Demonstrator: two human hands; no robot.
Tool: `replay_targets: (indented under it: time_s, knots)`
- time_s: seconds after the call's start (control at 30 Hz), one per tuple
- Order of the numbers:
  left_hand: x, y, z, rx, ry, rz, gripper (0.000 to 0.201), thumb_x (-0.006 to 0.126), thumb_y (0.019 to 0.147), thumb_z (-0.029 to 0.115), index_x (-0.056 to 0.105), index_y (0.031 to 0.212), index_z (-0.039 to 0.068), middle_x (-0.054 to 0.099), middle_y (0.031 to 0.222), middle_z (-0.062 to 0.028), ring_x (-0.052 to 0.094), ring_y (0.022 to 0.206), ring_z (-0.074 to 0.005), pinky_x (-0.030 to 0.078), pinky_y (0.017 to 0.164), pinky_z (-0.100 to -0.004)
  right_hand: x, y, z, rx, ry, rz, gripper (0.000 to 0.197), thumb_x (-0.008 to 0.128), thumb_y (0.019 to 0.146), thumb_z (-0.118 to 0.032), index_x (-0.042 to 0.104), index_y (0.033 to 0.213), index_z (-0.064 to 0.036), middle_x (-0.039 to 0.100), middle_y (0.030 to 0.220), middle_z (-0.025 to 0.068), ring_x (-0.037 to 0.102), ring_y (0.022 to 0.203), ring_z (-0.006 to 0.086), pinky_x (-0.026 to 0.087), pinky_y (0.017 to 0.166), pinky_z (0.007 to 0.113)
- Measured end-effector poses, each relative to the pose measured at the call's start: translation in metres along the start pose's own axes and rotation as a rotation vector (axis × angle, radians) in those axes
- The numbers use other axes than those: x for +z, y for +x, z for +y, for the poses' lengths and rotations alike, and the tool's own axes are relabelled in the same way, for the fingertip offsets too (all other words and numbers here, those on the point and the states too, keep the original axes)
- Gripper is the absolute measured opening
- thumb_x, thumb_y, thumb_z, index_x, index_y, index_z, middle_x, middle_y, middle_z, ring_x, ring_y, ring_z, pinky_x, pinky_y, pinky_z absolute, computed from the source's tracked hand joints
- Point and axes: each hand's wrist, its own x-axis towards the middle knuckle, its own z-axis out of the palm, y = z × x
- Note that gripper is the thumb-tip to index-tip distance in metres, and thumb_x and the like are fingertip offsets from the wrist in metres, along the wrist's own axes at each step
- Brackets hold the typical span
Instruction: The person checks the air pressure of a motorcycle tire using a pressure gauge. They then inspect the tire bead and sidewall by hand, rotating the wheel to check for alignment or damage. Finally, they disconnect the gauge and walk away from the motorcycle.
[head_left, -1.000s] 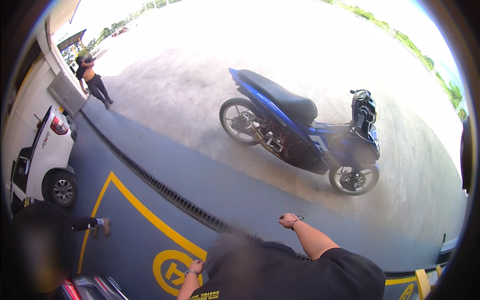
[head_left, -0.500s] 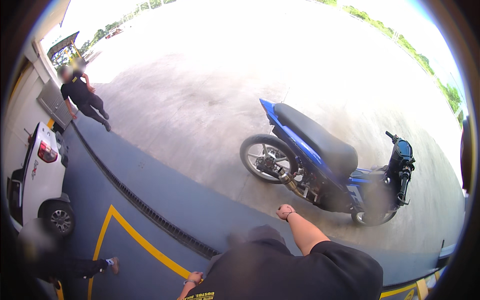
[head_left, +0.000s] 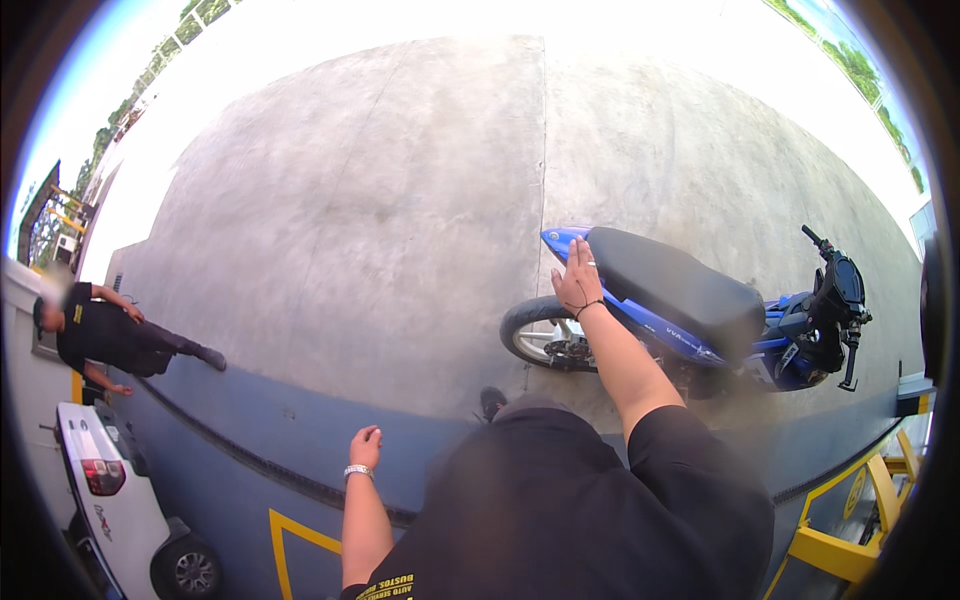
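A blue and black motorcycle (head_left: pixel 680 290) stands to my right, its rear wheel (head_left: pixel 528 330) nearest me and the handlebar toward the far right. My right hand (head_left: pixel 576 280) is stretched out with its fingers extended at the blue tail beside the black seat (head_left: pixel 680 285). It holds nothing; whether the fingers touch the tail I cannot tell. A dark band circles that wrist. My left hand (head_left: pixel 366 448) hangs in the air at lower left, loosely open and empty, with a metal bracelet on the wrist. Below the rear wheel, one of my dark shoes (head_left: pixel 492 402) shows.
Another person in dark clothes (head_left: pixel 110 330) is at the left near a white pickup truck (head_left: pixel 130 510). A long drain grate (head_left: pixel 260 462) crosses the blue-grey floor, by a yellow line (head_left: pixel 300 530). Yellow metal framing (head_left: pixel 840 550) stands at lower right.
My right hand has risen from near my body to the motorcycle's tail and its fingers have straightened. My left hand has come up and forward. The view has shifted; the person at lower left is gone.
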Motion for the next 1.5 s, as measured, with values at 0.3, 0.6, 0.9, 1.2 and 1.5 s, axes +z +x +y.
replay_targets:
  time_s: [0.3, 0.6, 0.9, 1.2, 1.5]
  knots:
    - [-0.011, 0.091, -0.014, -0.171, 0.46, -0.406, 0.037, 0.064, 0.09, 0.031, 0.067, 0.115, 0.002, 0.07, 0.106, -0.0168, 0.066, 0.093, -0.0278, 0.051, 0.079, -0.0373, 0.051, 0.033, -0.042, -0.092, -0.135, -0.281, 0.075, 0.061, 0.084, -0.029, 0.035, 0.143, 0.0084, 0.025, 0.155, 0.0285, 0.023, 0.146, 0.0424, 0.022, 0.119, 0.049]
    - [-0.091, 0.428, 0.169, -0.203, 0.653, -0.494, 0.035, 0.063, 0.091, 0.026, 0.064, 0.114, 0.0, 0.07, 0.089, -0.0098, 0.063, 0.067, -0.0177, 0.049, 0.056, -0.0333, 0.068, 0.097, -0.06, 0.547, -0.224, 0.139, 0.075, 0.063, 0.084, -0.028, 0.035, 0.143, 0.0079, 0.027, 0.153, 0.0292, 0.027, 0.142, 0.0448, 0.023, 0.118, 0.051]
    - [0.027, 0.721, 0.631, 0.349, 0.382, -0.218, 0.032, 0.055, 0.095, 0.027, 0.061, 0.114, 0.002, 0.069, 0.09, -0.0095, 0.062, 0.069, -0.0171, 0.046, 0.053, -0.0313, 0.068, 0.141, -0.035, 0.83, -0.121, -0.059, 0.072, 0.061, 0.088, -0.043, 0.047, 0.136, 0.0083, 0.041, 0.147, 0.0265, 0.034, 0.141, 0.0391, 0.024, 0.119, 0.046]
    - [0.357, 0.603, 0.743, 0.779, 0.882, -0.952, 0.037, 0.063, 0.093, 0.026, 0.063, 0.12, 0.0, 0.071, 0.104, -0.016, 0.069, 0.089, -0.024, 0.054, 0.08, -0.0344, 0.055, 0.204, 0.06, 1.264, -0.019, 0.491, 0.03, 0.062, 0.083, -0.017, 0.065, 0.111, -0.0054, 0.058, 0.122, 0.0173, 0.053, 0.116, 0.0357, 0.04, 0.102, 0.048]
    - [0.571, 0.428, 0.821, 1.113, 1.283, -1.539, 0.043, 0.067, 0.09, 0.031, 0.064, 0.123, 0.003, 0.07, 0.112, -0.0205, 0.067, 0.107, -0.0311, 0.051, 0.094, -0.0377, 0.028, 0.22, 0.145, 1.636, -0.179, 0.57, 0.035, 0.065, 0.08, -0.015, 0.063, 0.113, -0.0029, 0.044, 0.137, 0.022, 0.041, 0.13, 0.0416, 0.035, 0.109, 0.052]
